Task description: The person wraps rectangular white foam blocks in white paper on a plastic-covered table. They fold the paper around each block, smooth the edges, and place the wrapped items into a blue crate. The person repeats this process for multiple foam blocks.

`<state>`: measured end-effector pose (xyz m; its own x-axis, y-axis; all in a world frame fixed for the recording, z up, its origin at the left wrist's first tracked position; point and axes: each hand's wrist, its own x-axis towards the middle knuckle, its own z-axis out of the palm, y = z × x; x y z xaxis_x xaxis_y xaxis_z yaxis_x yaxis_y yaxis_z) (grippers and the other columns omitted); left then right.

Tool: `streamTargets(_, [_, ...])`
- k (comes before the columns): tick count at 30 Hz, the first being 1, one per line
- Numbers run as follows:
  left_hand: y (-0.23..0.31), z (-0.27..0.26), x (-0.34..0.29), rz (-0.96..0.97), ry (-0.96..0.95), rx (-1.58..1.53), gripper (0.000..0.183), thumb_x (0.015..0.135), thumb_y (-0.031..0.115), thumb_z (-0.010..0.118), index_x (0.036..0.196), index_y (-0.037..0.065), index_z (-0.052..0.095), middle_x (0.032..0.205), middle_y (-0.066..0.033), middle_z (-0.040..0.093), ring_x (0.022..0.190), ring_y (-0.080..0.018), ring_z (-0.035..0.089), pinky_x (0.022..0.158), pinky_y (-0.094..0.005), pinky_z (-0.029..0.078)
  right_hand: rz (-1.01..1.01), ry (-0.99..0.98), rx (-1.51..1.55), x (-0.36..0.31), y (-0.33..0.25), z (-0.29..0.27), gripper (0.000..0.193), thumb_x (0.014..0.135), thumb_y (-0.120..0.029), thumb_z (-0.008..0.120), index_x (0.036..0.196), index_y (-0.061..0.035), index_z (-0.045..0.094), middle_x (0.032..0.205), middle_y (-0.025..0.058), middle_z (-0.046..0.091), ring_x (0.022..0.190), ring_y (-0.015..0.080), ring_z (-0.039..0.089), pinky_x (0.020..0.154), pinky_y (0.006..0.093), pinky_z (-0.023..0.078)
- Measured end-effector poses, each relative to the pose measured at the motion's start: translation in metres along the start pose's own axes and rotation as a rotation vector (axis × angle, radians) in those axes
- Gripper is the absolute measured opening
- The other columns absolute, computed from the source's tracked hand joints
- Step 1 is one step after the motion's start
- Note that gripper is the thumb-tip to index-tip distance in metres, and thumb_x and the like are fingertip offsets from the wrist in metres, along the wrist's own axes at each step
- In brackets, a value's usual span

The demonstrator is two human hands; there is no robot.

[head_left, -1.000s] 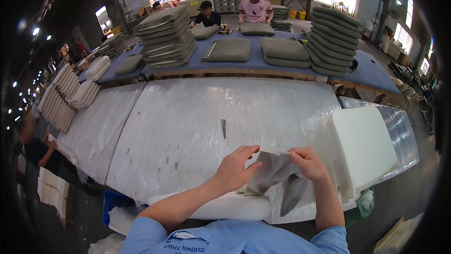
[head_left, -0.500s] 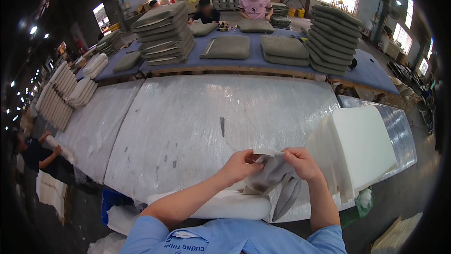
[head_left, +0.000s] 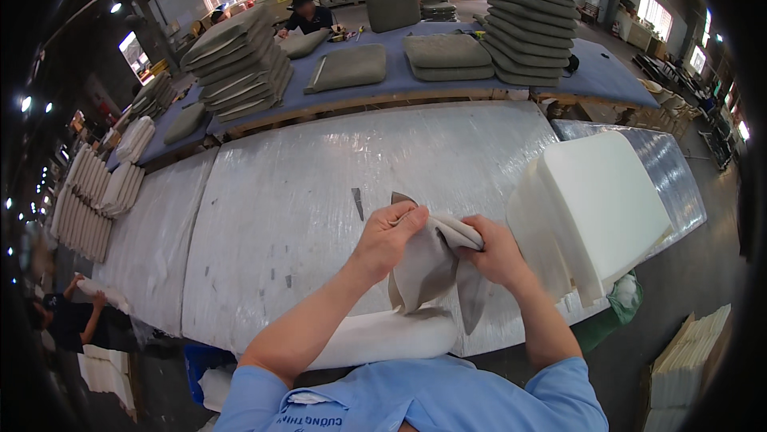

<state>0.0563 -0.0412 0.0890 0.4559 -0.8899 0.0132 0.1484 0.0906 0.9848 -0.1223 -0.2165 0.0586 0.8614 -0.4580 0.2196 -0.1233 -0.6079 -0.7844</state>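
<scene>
A grey fabric piece [head_left: 423, 270], which looks like a cushion cover, hangs in folds between my hands above the table. My left hand [head_left: 379, 245] is closed on its upper left edge, thumb on top. On the other side my right hand [head_left: 498, 251] grips a rolled fold of the same fabric. The lower part droops in two flaps. Close to my body, below the fabric, a white foam pad [head_left: 375, 339] lies along the table's near edge, partly hidden by my left forearm.
The plastic-covered table [head_left: 280, 192] carries a thin dark scrap [head_left: 357, 203]. White foam pads [head_left: 611, 200] are stacked at right. Behind stands a blue table [head_left: 319, 95] with stacked grey cushions [head_left: 527, 28]. Two people work beyond it; another person [head_left: 72, 316] handles a white piece at left.
Both hands have lifted the fabric a little and turned it, bunching its upper edge. Across the blue table, a person has raised a grey cushion upright. My view has shifted slightly.
</scene>
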Motion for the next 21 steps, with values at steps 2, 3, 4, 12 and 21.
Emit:
streamTargets(2, [0.011,0.0,0.001,0.045,0.004,-0.024,0.024,0.11,0.025,0.063,0.104,0.005,0.074,0.098,0.0057,0.069,0.092,-0.0039,0.057,0.084,-0.0236,0.046,0.049,0.099,-0.086,-0.017,0.045,0.019,0.031,0.083,-0.004,0.078,0.114,-0.0026,0.071,0.104,0.0187,0.075,0.097,0.0365,0.072,0.086,0.0408,0.056])
streamTargets(3, [0.014,0.001,0.001,0.056,0.004,-0.024,0.023,0.109,0.025,0.063,0.105,0.005,0.074,0.098,0.0056,0.069,0.092,-0.0041,0.057,0.085,-0.0237,0.046,0.078,0.147,-0.131,-0.028,0.071,0.027,0.032,0.083,-0.002,0.077,0.114,-0.0021,0.071,0.102,0.018,0.075,0.096,0.0342,0.073,0.086,0.0393,0.056])
streamTargets(4, [0.016,0.002,-0.001,0.066,0.005,-0.026,0.023,0.109,0.024,0.063,0.106,0.005,0.074,0.099,0.0056,0.069,0.092,-0.0042,0.057,0.085,-0.0237,0.046,0.145,0.171,-0.155,-0.039,0.097,0.034,0.033,0.082,0.001,0.075,0.114,-0.0023,0.071,0.102,0.0181,0.075,0.096,0.0339,0.073,0.087,0.0393,0.056])
streamTargets(12, [0.031,-0.019,-0.04,0.119,0.233,-0.129,0.029,0.11,0.033,0.062,0.106,0.007,0.074,0.095,0.0052,0.068,0.089,-0.0054,0.059,0.082,-0.0245,0.048,0.207,0.686,0.395,-0.075,0.172,-0.016,0.019,0.1,0.002,0.064,0.117,-0.0007,0.071,0.107,0.0052,0.073,0.101,0.0158,0.068,0.093,0.0316,0.053])
streamTargets(21, [0.004,-0.059,-0.063,0.037,0.165,-0.616,0.039,0.11,0.039,0.06,0.129,0.006,0.066,0.128,-0.0067,0.07,0.119,-0.0185,0.064,0.108,-0.0369,0.05,-0.199,0.964,0.613,-0.082,0.101,-0.17,0.028,0.111,-0.01,0.055,0.137,-0.0001,0.061,0.134,0.0068,0.065,0.119,0.0155,0.06,0.107,0.0319,0.047])
